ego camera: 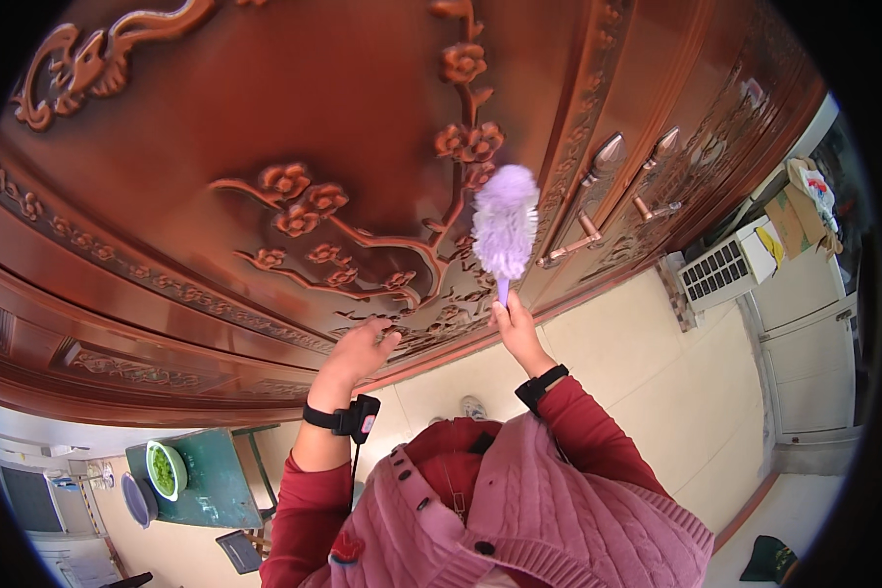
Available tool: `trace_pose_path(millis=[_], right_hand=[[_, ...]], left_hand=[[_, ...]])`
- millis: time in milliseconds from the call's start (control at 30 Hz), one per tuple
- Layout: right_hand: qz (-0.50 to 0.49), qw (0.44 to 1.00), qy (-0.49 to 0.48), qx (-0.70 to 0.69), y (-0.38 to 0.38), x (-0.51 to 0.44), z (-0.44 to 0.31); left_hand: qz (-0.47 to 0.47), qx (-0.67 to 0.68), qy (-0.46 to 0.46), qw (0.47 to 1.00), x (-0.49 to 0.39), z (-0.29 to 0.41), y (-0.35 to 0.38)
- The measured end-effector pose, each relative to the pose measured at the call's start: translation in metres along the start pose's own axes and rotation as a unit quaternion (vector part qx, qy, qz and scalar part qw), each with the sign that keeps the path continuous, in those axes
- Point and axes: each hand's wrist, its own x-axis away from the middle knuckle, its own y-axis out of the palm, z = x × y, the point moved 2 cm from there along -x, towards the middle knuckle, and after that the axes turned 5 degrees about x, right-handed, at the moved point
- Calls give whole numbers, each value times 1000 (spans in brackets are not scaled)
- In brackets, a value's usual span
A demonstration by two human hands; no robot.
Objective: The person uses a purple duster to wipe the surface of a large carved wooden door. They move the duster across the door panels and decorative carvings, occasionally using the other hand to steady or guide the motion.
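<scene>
My right hand (513,323) is closed around the purple handle of a fluffy lilac duster (506,220). The duster's head points up, in front of the edge of a reddish-brown door panel (367,95) carved with flowering branches. My left hand (360,351) is by the lower part of the carved branches, its fingers loosely bent and apart, holding nothing; whether it touches the panel I cannot tell. Metal door handles (595,191) are to the right of the duster.
At the lower left, a green table (217,478) bears a bowl of green vegetables (163,470) beside a grey basin (138,500). A white slatted unit (720,270) with cardboard (794,213) on it is at the right. A shoe (472,406) shows on the tiled floor (632,367).
</scene>
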Motion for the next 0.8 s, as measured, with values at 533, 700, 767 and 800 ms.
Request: trace_pose_path(millis=[533, 700, 767, 800], right_hand=[[-41, 990, 85, 102, -31, 7, 64], [-123, 944, 78, 296, -32, 26, 84], [-120, 924, 15, 363, -36, 25, 74], [-103, 923, 12, 370, -37, 21, 66]], left_hand=[[-36, 74, -97, 992, 4, -1, 3], [-35, 53, -74, 995, -9, -16, 22], [-51, 53, -90, 993, -16, -29, 28], [-52, 73, -108, 990, -18, -35, 31]])
